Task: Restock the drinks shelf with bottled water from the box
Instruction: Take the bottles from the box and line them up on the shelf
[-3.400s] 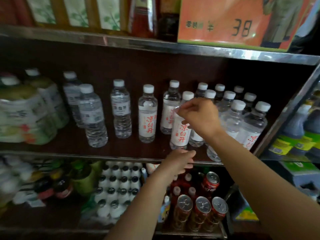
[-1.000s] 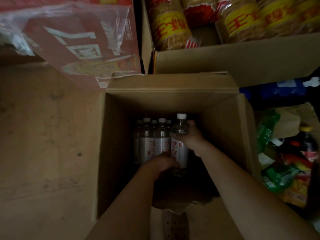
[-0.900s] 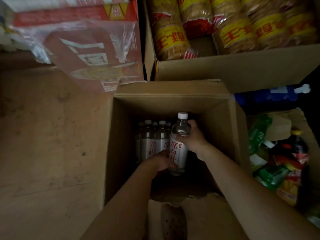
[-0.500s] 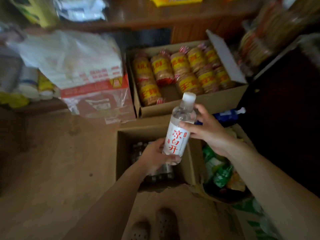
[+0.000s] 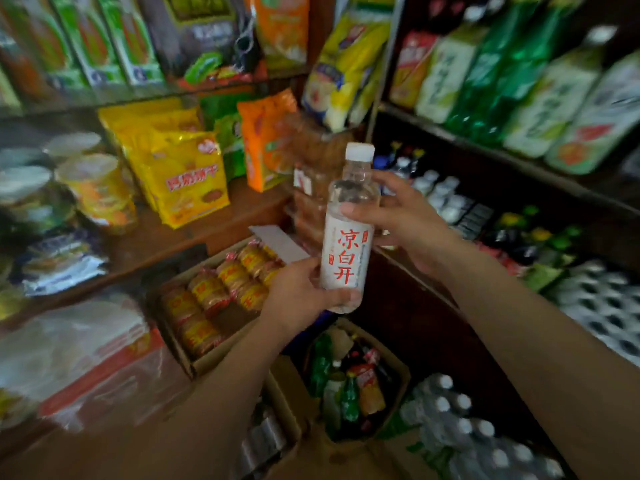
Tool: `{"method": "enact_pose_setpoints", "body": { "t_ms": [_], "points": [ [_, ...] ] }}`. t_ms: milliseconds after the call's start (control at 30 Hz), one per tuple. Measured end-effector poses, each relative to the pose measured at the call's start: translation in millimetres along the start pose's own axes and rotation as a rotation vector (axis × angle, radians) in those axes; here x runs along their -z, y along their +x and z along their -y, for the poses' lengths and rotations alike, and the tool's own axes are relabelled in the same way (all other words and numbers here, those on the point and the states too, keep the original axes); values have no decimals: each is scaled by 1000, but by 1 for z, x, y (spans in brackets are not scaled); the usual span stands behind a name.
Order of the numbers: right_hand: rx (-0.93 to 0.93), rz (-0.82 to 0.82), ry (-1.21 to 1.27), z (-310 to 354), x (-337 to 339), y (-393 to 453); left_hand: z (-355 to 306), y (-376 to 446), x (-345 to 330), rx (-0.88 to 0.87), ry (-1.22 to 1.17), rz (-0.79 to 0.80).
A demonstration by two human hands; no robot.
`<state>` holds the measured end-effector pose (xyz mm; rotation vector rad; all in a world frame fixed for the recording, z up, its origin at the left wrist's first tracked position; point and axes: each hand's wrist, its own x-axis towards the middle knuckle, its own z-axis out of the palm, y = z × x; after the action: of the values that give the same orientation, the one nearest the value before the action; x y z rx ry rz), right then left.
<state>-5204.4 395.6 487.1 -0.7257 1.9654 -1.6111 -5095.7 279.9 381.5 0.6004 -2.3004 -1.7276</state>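
Bottle of water stands upright between both hands in the head view, the left hand curled round its base from below and the right hand pinching its shoulder above the red-lettered label, white cap clear of both. To carry it well, I would keep it upright with the lower hand bearing the weight and swing it towards the drinks shelf, which lies beyond the right hand, setting it down label outward; the box sits low, beneath the left forearm.
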Motion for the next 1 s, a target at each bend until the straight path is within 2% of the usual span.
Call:
{"method": "enact_pose_setpoints", "body": {
  "t_ms": [233, 367, 500, 700, 1000],
  "points": [
    [109, -321, -64, 67, 129, -69, -126, 11, -94, -207, 70, 131],
    [96, -531, -100, 85, 210, -112, -189, 5, -171, -292, 38, 228],
    [90, -667, -137, 89, 299, -164, -240, -3, -261, -329, -4, 325],
    [89, -829, -142, 83, 402, -225, -297, -17, -373, -358, -17, 442],
    [102, -999, -254, 63, 503, -292, -336, -21, -506, -355, -32, 573]
  ]
}}
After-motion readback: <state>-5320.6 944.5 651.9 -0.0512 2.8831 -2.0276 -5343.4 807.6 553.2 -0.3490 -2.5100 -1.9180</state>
